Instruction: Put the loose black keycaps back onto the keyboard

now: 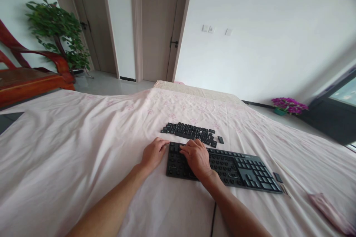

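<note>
A black keyboard point(246, 177) lies on the pink-white cloth. Much of its letter block is bare of keycaps, showing round switch seats and wire bars, while keycaps sit at the top left corner, along the top row and on the right side. My left hand point(153, 152) holds the keyboard's upper left corner with its fingertips. Over the left part of the board, my right hand point(198, 156) has its fingers curled and pinched down near the upper rows; what is under them is hidden. Just beyond the keyboard lies a group of loose black keycaps point(185, 132).
One loose keycap point(220, 140) lies apart from the group. A small dark piece point(277, 177) and a thin stick-like item point(284, 189) are right of the keyboard. A cable point(213, 219) runs toward me. A folded pink cloth point(330, 211) lies at the lower right.
</note>
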Available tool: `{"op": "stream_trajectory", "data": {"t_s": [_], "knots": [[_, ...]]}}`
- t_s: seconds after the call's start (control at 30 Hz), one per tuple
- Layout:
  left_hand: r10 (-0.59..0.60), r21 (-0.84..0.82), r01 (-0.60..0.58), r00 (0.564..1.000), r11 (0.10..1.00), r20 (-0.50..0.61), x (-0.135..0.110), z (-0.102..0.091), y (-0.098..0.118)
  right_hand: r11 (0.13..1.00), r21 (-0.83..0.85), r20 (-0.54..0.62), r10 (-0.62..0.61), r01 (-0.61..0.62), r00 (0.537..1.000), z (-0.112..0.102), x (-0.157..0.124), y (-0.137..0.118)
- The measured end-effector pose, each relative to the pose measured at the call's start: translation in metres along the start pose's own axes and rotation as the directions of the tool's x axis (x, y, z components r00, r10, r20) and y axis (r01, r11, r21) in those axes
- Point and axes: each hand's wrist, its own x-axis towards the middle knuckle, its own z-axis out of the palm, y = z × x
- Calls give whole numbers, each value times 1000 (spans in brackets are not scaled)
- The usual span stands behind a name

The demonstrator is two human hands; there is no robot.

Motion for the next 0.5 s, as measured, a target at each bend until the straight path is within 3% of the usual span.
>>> {"op": "stream_trajectory", "data": {"t_s": [0.5], "knots": [[-20,-12,20,1000,1000,8,-1,-1,2,984,-153,101,-74,89,992,-7,3,-13]]}}
